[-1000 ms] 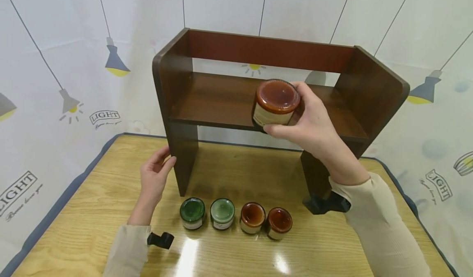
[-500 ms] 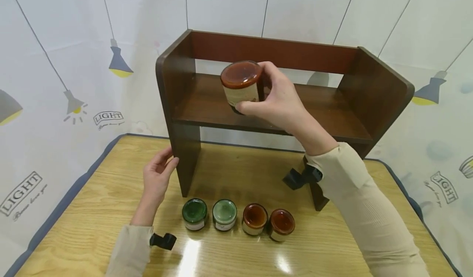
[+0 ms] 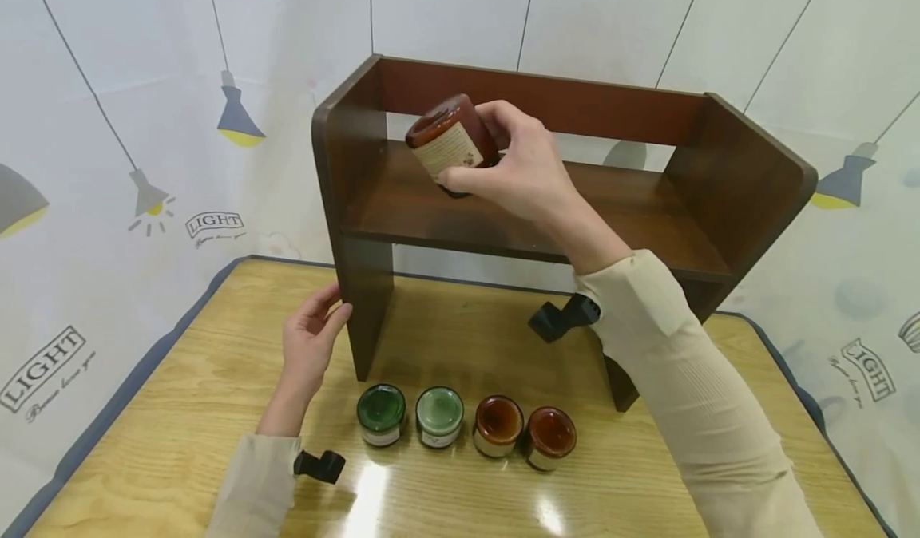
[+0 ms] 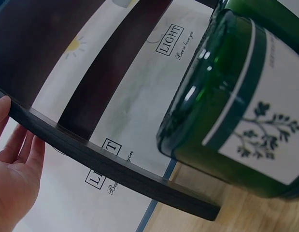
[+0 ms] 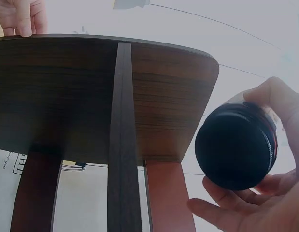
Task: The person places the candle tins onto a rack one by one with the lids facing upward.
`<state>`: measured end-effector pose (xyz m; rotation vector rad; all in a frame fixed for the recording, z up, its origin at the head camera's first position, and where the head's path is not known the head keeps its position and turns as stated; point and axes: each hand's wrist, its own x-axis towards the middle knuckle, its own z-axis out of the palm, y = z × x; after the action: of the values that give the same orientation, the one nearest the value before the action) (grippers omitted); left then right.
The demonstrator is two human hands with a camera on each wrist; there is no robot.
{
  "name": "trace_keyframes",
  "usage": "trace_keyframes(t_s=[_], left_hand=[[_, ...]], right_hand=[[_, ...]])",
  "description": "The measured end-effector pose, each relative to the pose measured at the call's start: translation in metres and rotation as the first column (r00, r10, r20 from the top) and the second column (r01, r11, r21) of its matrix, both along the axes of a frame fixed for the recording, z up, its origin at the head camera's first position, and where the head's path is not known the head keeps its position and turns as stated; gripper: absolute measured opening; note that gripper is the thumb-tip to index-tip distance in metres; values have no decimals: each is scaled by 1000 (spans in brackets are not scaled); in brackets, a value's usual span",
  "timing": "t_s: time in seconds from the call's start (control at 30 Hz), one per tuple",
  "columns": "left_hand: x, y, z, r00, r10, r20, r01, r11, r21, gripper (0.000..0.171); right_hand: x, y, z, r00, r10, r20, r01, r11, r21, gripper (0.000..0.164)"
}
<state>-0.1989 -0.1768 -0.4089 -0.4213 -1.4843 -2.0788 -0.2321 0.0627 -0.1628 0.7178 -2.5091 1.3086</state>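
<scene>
My right hand [image 3: 528, 167] grips an amber glass jar [image 3: 449, 143] with a cream label, above the left part of the shelf board. The jar is tilted, its glass end facing up and left in the head view; its dark round lid [image 5: 234, 147] faces the camera in the right wrist view. My left hand [image 3: 309, 338] pinches the front edge of the left side panel of a dark brown wooden shelf [image 3: 362, 306], thumb on one side and fingers on the other [image 4: 28, 150].
Two green jars [image 3: 381, 412] [image 3: 439, 414] and two amber jars [image 3: 498, 424] [image 3: 550, 436] stand in a row on the wooden table [image 3: 180, 410], before the shelf. A patterned white cloth [image 3: 144, 59] hangs behind and at both sides.
My right hand has carried the amber jar left and upward over the shelf board, and the jar has tipped sideways. The left hand keeps its place on the side panel.
</scene>
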Motion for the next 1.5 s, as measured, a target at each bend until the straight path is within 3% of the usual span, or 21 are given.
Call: trace_keyframes(t_s=[0.47, 0.83, 1.03, 1.5], left_hand=[[1, 2, 0, 1000, 1, -2, -1, 1000, 4, 42], [0, 7, 1, 1000, 5, 4, -5, 1000, 14, 43], [-1, 10, 1, 1000, 8, 21, -8, 1000, 7, 41], [0, 12, 3, 999, 17, 34, -16, 1000, -14, 42]], right_hand=[[-10, -11, 1, 998, -55, 5, 55, 998, 32, 53], [-20, -21, 1, 994, -107, -25, 106, 994, -41, 50], [-24, -27, -4, 996, -88, -1, 88, 994, -70, 53], [-28, -44, -13, 1000, -25, -6, 25, 1000, -10, 58]])
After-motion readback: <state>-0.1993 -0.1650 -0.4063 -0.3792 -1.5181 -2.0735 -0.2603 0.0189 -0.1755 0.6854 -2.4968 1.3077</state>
